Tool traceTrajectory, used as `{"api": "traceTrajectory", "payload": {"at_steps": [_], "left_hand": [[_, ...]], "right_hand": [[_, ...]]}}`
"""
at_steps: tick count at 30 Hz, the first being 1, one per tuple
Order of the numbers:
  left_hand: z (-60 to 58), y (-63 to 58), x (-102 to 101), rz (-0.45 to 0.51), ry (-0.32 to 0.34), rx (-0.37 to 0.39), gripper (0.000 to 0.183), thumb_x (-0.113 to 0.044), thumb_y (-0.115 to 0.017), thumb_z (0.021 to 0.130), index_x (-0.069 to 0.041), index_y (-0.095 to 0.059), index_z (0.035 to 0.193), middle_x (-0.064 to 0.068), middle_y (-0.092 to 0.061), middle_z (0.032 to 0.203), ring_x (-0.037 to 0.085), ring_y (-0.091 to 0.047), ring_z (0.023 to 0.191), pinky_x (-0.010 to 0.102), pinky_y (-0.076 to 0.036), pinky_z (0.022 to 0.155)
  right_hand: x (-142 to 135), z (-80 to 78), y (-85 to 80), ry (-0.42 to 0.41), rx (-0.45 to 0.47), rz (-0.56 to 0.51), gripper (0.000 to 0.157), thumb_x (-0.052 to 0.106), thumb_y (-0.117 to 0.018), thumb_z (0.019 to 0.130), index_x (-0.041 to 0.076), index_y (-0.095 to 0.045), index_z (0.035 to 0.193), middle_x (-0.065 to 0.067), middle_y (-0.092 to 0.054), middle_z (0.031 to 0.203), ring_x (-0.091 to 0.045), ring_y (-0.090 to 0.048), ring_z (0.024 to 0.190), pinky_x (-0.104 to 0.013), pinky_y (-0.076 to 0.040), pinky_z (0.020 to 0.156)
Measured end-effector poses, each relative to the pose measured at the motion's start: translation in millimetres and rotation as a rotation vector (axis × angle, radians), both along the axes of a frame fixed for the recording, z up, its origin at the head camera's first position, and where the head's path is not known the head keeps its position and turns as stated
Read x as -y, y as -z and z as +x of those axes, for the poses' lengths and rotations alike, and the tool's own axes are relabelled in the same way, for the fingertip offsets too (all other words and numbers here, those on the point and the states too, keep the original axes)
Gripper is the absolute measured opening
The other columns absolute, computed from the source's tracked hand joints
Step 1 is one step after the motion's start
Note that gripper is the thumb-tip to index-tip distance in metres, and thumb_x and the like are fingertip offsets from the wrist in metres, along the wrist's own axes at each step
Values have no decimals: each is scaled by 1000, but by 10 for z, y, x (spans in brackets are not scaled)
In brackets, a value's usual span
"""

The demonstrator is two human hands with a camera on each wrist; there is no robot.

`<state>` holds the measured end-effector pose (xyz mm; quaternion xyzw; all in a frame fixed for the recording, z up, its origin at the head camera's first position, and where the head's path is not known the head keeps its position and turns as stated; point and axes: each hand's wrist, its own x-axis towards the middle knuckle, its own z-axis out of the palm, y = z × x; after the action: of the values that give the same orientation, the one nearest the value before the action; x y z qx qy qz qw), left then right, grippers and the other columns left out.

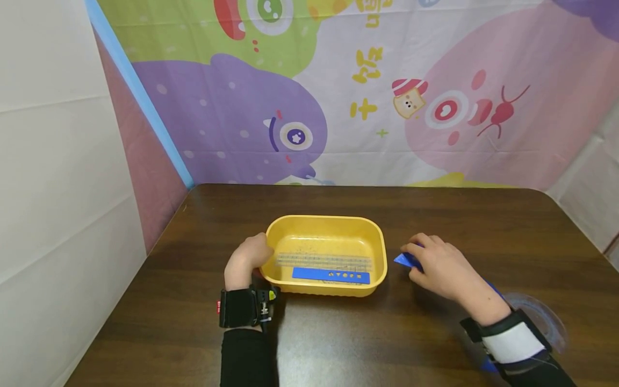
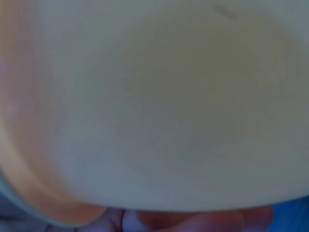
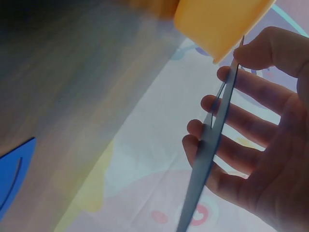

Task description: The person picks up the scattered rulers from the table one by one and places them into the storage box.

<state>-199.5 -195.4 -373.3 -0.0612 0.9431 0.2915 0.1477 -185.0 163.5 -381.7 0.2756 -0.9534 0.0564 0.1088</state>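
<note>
Blue ruler [image 1: 314, 274], seemingly clear ruler [image 1: 321, 261], in tub [image 1: 329, 290]

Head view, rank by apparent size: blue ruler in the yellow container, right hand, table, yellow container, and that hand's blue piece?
1. Table
2. Yellow container
3. Right hand
4. Blue ruler
Blue piece: unranked, as the hand covers part of it.
</note>
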Motion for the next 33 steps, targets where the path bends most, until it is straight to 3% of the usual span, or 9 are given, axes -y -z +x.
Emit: {"api": "traceTrajectory", "payload": {"at_steps": [11,18,33], "left_hand": [[2,12,9,-6,3,-8,22,-4,-40,86,5,-49,104,14,-53,78,24,-55,61,30,-50,47],[-3,25,18,-3,4,-13,21,-4,-40,86,4,-49,103,14,-52,77,23,-55,61,30,-50,47],[-8,27,15,8,13,-20,20,-3,-39,86,4,-51,101,14,-53,76,24,-55,60,30,-50,47]], "right_hand": [[137,-51,-137,-10,-43,-35,37,18,-61,74,7,-62,110,-13,-56,108,-34,-54,96,-49,-47,76],[326,-86,-275,-67,-101,-57,35,18,-60,75,7,-63,108,-11,-56,109,-32,-54,96,-46,-48,75],[623,-38,-310,-107,-58,9,39,24,-57,81,9,-61,117,-13,-55,120,-32,-49,111,-48,-42,89]]}}
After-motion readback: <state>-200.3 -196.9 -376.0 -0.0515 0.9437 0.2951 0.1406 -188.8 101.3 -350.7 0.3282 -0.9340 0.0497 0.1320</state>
